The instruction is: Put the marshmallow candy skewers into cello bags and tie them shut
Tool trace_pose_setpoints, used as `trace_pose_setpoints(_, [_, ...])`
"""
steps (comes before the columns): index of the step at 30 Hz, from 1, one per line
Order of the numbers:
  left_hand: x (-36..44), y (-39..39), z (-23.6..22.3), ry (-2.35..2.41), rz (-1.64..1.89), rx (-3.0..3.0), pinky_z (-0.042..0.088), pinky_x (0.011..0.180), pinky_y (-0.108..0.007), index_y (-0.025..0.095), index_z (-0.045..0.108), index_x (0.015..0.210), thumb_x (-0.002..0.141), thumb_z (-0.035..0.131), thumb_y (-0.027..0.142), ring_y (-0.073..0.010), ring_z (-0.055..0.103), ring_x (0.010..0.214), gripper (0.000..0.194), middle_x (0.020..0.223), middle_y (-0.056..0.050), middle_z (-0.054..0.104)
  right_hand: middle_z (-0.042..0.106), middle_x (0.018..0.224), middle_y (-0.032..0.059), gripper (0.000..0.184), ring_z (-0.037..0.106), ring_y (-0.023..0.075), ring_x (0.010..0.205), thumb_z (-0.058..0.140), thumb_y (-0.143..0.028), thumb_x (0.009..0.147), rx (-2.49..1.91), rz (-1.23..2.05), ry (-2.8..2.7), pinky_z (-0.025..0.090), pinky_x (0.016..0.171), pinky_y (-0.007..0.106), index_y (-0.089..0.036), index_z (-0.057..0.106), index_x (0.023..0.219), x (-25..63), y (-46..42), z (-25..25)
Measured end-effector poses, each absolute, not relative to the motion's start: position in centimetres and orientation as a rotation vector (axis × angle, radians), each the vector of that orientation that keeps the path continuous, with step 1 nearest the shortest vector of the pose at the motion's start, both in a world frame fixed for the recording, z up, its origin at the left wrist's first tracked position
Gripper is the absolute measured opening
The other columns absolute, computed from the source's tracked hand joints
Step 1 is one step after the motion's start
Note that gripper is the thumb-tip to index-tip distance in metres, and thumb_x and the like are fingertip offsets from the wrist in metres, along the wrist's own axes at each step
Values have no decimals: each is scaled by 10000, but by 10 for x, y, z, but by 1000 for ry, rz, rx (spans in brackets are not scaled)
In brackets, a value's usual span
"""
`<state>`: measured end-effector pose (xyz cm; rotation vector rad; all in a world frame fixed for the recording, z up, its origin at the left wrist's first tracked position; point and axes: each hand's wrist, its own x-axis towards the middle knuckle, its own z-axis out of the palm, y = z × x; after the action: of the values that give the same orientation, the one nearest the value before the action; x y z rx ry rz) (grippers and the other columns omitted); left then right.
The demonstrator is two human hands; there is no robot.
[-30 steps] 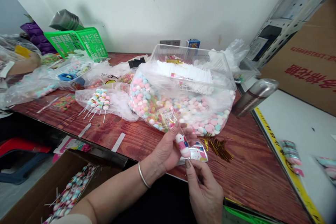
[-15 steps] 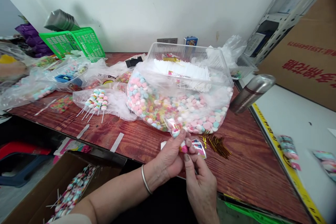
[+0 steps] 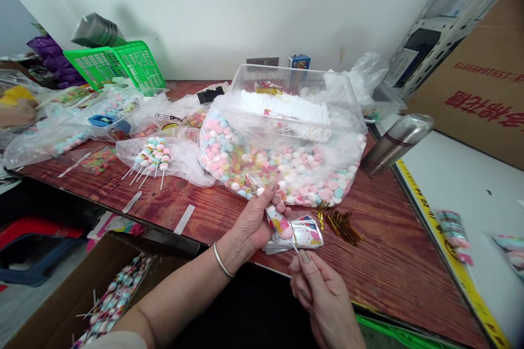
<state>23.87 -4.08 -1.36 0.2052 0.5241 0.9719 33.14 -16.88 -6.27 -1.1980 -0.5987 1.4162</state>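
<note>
My left hand is closed around a bagged marshmallow pop, its clear wrapper printed in pink and yellow near the bottom. The thumb and fingertips of my right hand pinch the white stick at the pop's lower end. A thin golden strip shows at the neck of the wrapper; whether it goes all round cannot be seen. Just behind the pop lies a stack of printed clear bags. Gold twist ties are spread on the table to their right.
A large bag of marshmallows carries a clear tub of white sticks. Several marshmallow skewers rest on plastic at the left. A steel flask stands right. Below left, a carton holds finished pops. A green basket is behind.
My right hand has moved down and right, away from my left fingers, along the stick. My left hand has shifted slightly left, and more of the printed wrapper and bag stack shows.
</note>
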Motion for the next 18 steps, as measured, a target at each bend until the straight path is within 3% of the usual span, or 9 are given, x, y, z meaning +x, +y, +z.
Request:
trace_pose_setpoints(4, [248, -54, -18, 564, 932, 162, 486, 505, -177, 147, 569, 803, 722, 799, 282, -38, 450, 441, 278, 543, 87, 457, 308, 486, -89, 448, 245, 45, 429, 596, -597, 834, -1212, 1376, -594, 169, 403, 186, -164, 593, 719, 326, -161, -65])
trace_pose_setpoints(8, [255, -68, -24, 626, 841, 209, 318, 326, -141, 162, 561, 838, 676, 809, 421, -101, 542, 492, 393, 545, 64, 474, 345, 497, -87, 469, 240, 31, 417, 657, -618, 770, -1200, 1321, -531, 162, 399, 175, -161, 582, 698, 321, -152, -65])
trace_pose_setpoints(13, [248, -78, -31, 483, 795, 444, 475, 513, -190, 133, 632, 957, 714, 783, 396, -130, 627, 634, 389, 717, -20, 630, 246, 411, -135, 428, 168, 16, 360, 638, -585, 801, -1006, 1495, -367, 297, 436, 190, -178, 570, 688, 323, -148, -54])
trace_pose_setpoints(18, [252, -87, -42, 616, 702, 583, 394, 403, -183, 130, 666, 925, 772, 703, 451, -84, 511, 409, 358, 590, 3, 602, 260, 440, -137, 422, 164, 37, 368, 692, -594, 739, -1089, 1418, -334, 214, 366, 171, -212, 514, 711, 322, -142, -53])
